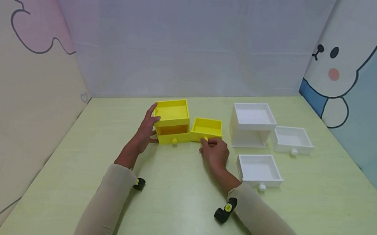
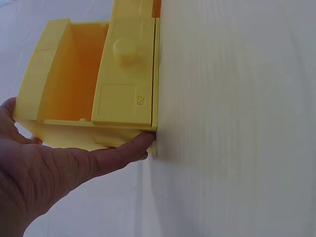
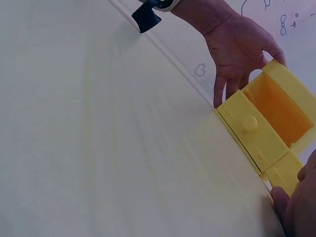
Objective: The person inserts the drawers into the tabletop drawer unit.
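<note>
A small yellow cabinet (image 1: 171,111) stands on the table, its upper slot gaping and its lower drawer (image 2: 121,94) in place, with a round knob. My left hand (image 1: 143,132) rests along the cabinet's left side, fingers fairly straight, spanning from the top edge down to near the table. Just right of the cabinet sits a loose yellow drawer (image 1: 207,126). My right hand (image 1: 216,153) pinches this drawer's front by the knob, which the fingers partly cover. In the right wrist view the drawer's front (image 3: 281,173) meets the cabinet's lower front corner.
To the right stands a white cabinet (image 1: 255,117) without drawers in its front opening. One white drawer (image 1: 292,137) lies to its right, another white drawer (image 1: 260,168) before it. Cloth walls (image 1: 197,37) border the table (image 1: 171,208) at the back and sides.
</note>
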Available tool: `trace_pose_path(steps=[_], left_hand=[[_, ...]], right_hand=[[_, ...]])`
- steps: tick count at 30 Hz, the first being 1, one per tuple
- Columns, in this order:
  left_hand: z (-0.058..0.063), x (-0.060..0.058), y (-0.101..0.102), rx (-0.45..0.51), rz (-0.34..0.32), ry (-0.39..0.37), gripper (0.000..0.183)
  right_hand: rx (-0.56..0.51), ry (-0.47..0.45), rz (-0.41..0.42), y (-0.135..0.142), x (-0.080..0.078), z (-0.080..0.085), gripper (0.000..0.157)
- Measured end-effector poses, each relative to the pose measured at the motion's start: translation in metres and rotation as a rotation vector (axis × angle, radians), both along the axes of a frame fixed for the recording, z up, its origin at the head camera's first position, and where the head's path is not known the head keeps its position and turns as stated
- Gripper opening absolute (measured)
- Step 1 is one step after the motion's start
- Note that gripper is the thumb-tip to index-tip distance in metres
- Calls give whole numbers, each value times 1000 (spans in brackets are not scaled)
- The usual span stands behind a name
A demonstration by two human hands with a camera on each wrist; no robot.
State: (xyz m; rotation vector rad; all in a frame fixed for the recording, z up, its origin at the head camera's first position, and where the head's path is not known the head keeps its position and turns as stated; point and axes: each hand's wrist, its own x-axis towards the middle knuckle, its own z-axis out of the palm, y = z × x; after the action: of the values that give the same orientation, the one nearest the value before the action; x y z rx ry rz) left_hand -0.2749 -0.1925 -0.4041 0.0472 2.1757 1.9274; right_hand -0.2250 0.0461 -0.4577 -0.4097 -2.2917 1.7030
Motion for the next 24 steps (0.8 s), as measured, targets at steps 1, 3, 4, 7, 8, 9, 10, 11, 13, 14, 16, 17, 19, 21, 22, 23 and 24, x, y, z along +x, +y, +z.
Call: trace_pose_path(steps=[1, 3, 4, 7, 8, 9, 10, 11, 13, 14, 16, 17, 19, 21, 22, 23, 24], left_hand=[[0, 0, 0, -4, 1, 0, 59], [1, 1, 0, -14, 3, -1, 59], [1, 1, -1, -19, 3, -1, 58], [1, 1, -1, -34, 2, -2, 58], [1, 0, -2, -36, 2, -3, 57], [1, 0, -2, -38, 2, -4, 57], [1, 0, -2, -39, 3, -4, 57], [1, 0, -2, -41, 3, -6, 57], [1, 0, -2, -45, 6, -8, 57], [0, 0, -2, -46, 8, -8, 57], [0, 0, -2, -51, 11, -9, 57], [0, 0, -2, -51, 12, -9, 57], [0, 1, -1, -51, 14, -7, 57], [1, 1, -1, -49, 15, -4, 58], [1, 2, -1, -48, 15, -2, 58], [2, 2, 0, -46, 15, 1, 58], [2, 2, 0, -46, 14, 4, 58]], right_hand=[[10, 4, -6, 0, 0, -1, 26], [21, 15, -14, 1, 1, -2, 27], [22, 19, -18, 1, 1, -2, 27], [20, 30, -34, 1, 2, -1, 26], [17, 32, -39, 1, 3, -1, 26], [14, 34, -44, 1, 3, -1, 26], [12, 37, -49, 1, 4, 0, 26], [10, 45, -56, 1, 4, 0, 26], [12, 53, -66, 1, 5, 0, 26], [12, 57, -70, 1, 5, 0, 26], [12, 63, -82, 1, 6, 0, 26], [12, 66, -91, 1, 6, 0, 26], [9, 67, -106, 1, 7, -1, 27], [10, 68, -119, 2, 7, -1, 28], [11, 68, -124, 2, 8, -1, 28], [12, 69, -127, 2, 8, -1, 28], [14, 67, -129, 2, 9, -1, 29]])
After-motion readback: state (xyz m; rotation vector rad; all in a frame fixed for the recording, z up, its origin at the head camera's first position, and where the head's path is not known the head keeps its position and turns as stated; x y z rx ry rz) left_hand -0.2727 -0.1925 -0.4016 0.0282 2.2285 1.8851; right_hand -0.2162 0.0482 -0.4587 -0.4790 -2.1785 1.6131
